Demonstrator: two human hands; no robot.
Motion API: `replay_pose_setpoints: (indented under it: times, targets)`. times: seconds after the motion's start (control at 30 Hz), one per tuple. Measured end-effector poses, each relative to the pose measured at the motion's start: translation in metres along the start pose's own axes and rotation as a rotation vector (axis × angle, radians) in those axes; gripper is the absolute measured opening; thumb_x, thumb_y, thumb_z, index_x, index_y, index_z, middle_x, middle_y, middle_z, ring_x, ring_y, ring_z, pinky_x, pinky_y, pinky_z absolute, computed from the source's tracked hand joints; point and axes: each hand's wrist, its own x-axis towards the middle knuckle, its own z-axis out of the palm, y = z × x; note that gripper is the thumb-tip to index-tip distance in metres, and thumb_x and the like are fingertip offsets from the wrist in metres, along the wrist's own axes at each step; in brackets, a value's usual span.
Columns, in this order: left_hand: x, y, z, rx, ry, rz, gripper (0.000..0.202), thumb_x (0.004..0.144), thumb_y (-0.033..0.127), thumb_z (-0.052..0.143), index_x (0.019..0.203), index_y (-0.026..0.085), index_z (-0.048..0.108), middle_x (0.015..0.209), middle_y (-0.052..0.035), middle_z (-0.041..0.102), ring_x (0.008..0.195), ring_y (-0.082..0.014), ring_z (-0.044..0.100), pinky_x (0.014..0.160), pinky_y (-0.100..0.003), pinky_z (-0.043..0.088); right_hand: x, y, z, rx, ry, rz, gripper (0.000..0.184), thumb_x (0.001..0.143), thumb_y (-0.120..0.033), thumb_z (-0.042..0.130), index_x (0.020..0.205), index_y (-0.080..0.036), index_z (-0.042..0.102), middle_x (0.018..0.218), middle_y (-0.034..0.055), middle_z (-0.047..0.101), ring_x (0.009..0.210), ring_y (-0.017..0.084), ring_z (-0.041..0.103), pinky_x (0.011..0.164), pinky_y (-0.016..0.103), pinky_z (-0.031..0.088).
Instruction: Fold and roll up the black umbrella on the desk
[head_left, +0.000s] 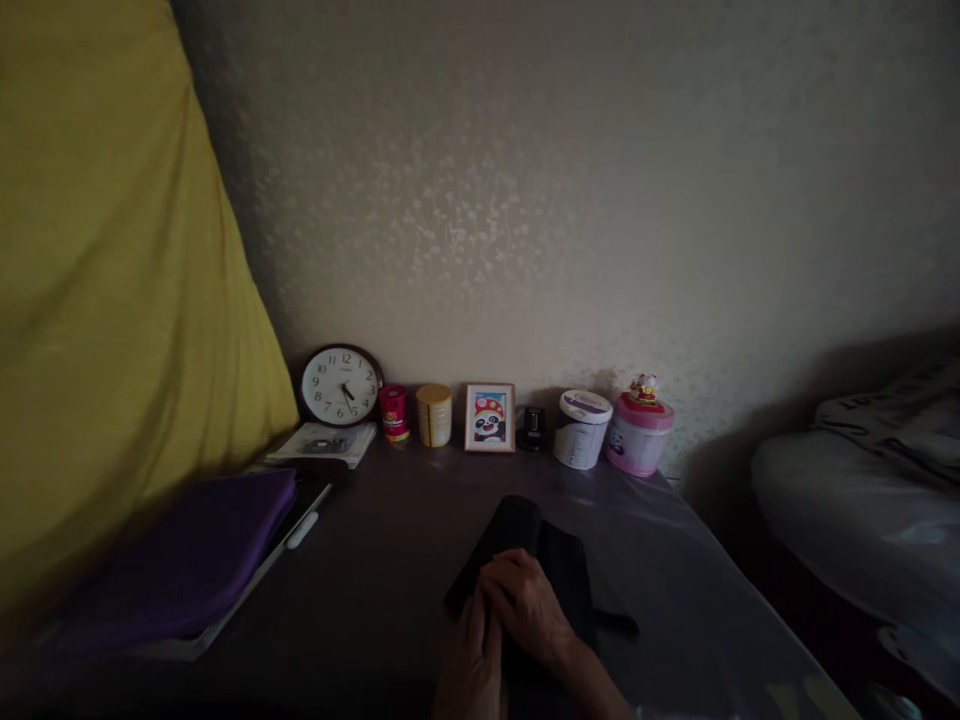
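Observation:
A black folded piece that looks like fabric (564,560) lies on the dark table near its front, with a short strap (616,622) sticking out to the right. My left hand (474,645) rests at its near left edge, fingers stretched out and pointing away from me. Over its fingertips sits my right hand (526,603), fingers bent and pressed together on the black fabric. The two hands touch. Dim light and the overlapping fingers hide what lies directly beneath them.
Along the wall stand a round clock (341,386), a red can (394,414), a yellow can (434,415), a framed panda picture (490,418), a small black object (532,428), a white tub (581,432) and a pink tub (639,438). A purple folder (187,550) lies left, beside a yellow curtain (112,250).

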Motion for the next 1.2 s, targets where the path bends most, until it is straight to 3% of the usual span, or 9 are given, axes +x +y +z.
replay_pose_setpoints:
  times: [0.13,0.33,0.47,0.6,0.7,0.8,0.93,1.07,1.2]
  targets:
    - [0.000,0.006,0.000,0.069,0.005,-0.066,0.063,0.073,-0.002,0.026,0.133,0.015,0.034,0.140,-0.0109,0.034,0.126,-0.0236,0.035,0.101,-0.038,0.036,0.005,0.020,0.002,-0.057,-0.004,-0.060,0.029,0.091,-0.025,0.036,0.095,-0.026,0.064,0.105,-0.0003,0.066,0.116,0.017,0.045,0.103,0.039,0.024]
    - [0.004,0.013,-0.005,0.055,-0.165,-0.194,0.071,0.071,-0.005,0.026,0.136,0.022,0.025,0.141,-0.0124,0.032,0.126,-0.0248,0.035,0.099,-0.039,0.035,0.037,0.051,0.002,-0.140,-0.030,-0.051,0.032,0.092,-0.024,0.031,0.097,-0.027,0.063,0.104,-0.0003,0.066,0.116,0.016,0.046,0.103,0.043,0.021]
    - [0.006,0.015,-0.013,0.002,-0.265,-0.239,0.074,0.069,-0.006,0.027,0.137,0.023,0.018,0.141,-0.0136,0.030,0.127,-0.0266,0.032,0.100,-0.041,0.033,0.058,0.071,-0.002,-0.220,-0.028,0.016,0.033,0.092,-0.024,0.032,0.092,-0.025,0.065,0.101,0.0003,0.066,0.114,0.017,0.046,0.101,0.041,0.023]
    - [0.008,0.018,-0.020,0.029,-0.295,-0.269,0.074,0.068,-0.007,0.023,0.137,0.018,0.014,0.141,-0.0145,0.030,0.128,-0.0259,0.031,0.101,-0.041,0.031,0.073,0.086,-0.007,-0.290,-0.039,0.053,0.034,0.092,-0.023,0.031,0.092,-0.023,0.065,0.102,0.0026,0.066,0.105,0.016,0.052,0.093,0.032,0.033]
    - [0.007,0.018,-0.018,0.049,-0.283,-0.279,0.074,0.068,-0.007,0.021,0.137,0.018,0.015,0.141,-0.0131,0.031,0.128,-0.0242,0.031,0.101,-0.039,0.031,0.071,0.082,-0.008,-0.340,0.102,0.089,0.030,0.091,-0.023,0.034,0.097,-0.021,0.063,0.104,0.0053,0.065,0.105,0.018,0.053,0.094,0.034,0.033]
    - [0.006,0.015,-0.011,0.049,-0.237,-0.257,0.071,0.070,-0.005,0.021,0.137,0.018,0.019,0.139,-0.0129,0.035,0.127,-0.0231,0.034,0.102,-0.038,0.031,0.057,0.062,-0.002,-0.294,0.245,0.032,0.025,0.089,-0.026,0.039,0.100,-0.020,0.061,0.105,0.0066,0.064,0.113,0.020,0.048,0.099,0.038,0.029]
    - [0.004,0.011,-0.005,0.032,-0.181,-0.220,0.071,0.070,-0.006,0.024,0.137,0.017,0.019,0.138,-0.0141,0.036,0.125,-0.0227,0.036,0.101,-0.036,0.032,0.043,0.045,0.008,-0.197,0.104,-0.098,0.026,0.089,-0.024,0.039,0.085,-0.025,0.065,0.092,0.0010,0.068,0.108,0.017,0.052,0.100,0.039,0.029]
    - [0.003,0.012,-0.004,0.028,-0.166,-0.224,0.074,0.068,-0.006,0.028,0.137,0.016,0.016,0.138,-0.0147,0.036,0.125,-0.0228,0.036,0.101,-0.034,0.033,0.041,0.067,0.001,-0.196,0.296,0.096,0.027,0.085,-0.021,0.039,0.097,-0.019,0.063,0.110,0.0085,0.063,0.107,0.022,0.053,0.096,0.042,0.035]
    - [0.001,0.015,-0.002,0.023,-0.157,-0.226,0.072,0.070,-0.004,0.028,0.138,0.015,0.014,0.138,-0.0164,0.035,0.125,-0.0241,0.037,0.099,-0.035,0.034,0.017,0.101,-0.018,-0.169,0.500,0.387,0.035,0.081,-0.025,0.038,0.104,-0.012,0.059,0.107,0.0143,0.062,0.102,0.023,0.056,0.090,0.038,0.042]
